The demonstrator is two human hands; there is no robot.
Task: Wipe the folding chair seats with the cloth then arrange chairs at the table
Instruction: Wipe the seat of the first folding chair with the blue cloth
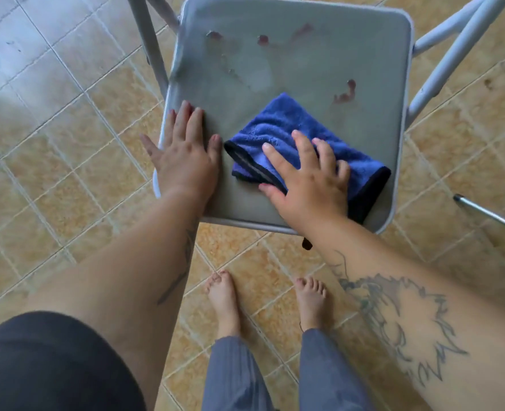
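Right hand (310, 185) presses cloth (289, 129) on seat (304, 54); left hand (186, 152) beside it.

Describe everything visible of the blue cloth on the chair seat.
The blue cloth looks like plush microfibre, folded into a rough rectangle with dark binding along its edges. It lies flat on the near right part of the grey chair seat, short of the reddish stains farther back. The right hand presses on it with spread fingers; the left hand rests flat on the seat beside it, not touching it.
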